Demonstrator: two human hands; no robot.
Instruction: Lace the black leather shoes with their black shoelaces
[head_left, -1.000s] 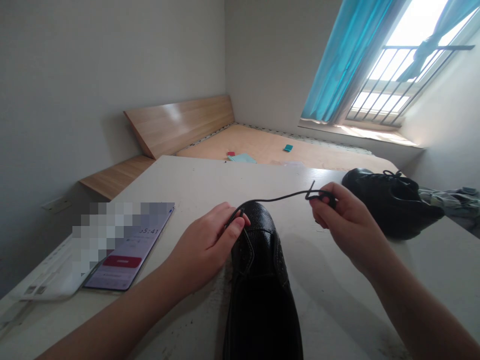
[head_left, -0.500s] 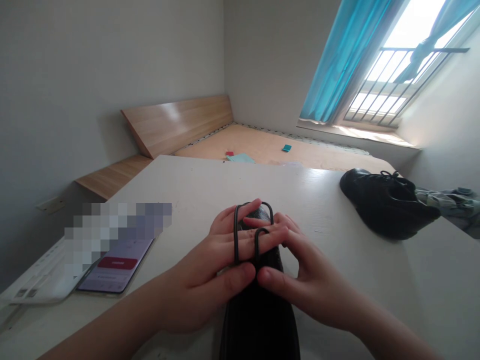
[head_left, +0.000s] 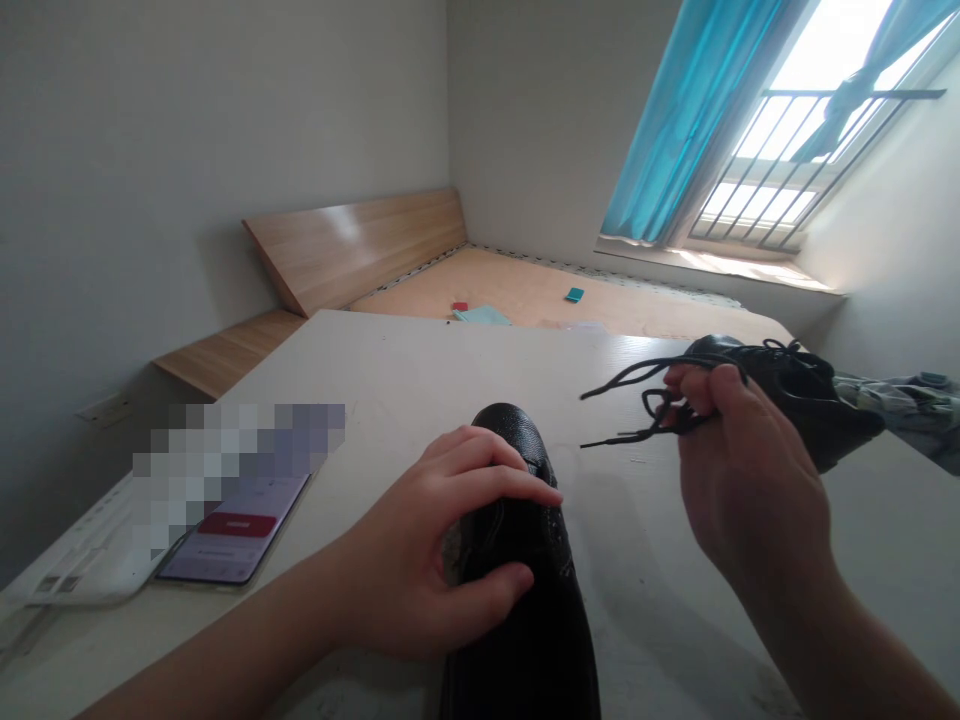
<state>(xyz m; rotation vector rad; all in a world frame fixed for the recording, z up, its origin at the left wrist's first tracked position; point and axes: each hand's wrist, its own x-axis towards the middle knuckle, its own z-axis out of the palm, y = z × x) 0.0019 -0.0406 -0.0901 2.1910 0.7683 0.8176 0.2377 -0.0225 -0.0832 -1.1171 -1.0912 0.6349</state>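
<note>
Leather shoe under left hand; right hand holds lace.

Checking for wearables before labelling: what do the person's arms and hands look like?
Both are bare. The left hand and right hand show no gloves, rings or wristbands, and the left forearm and right forearm show no sleeves, watch, cables or markings.
</note>
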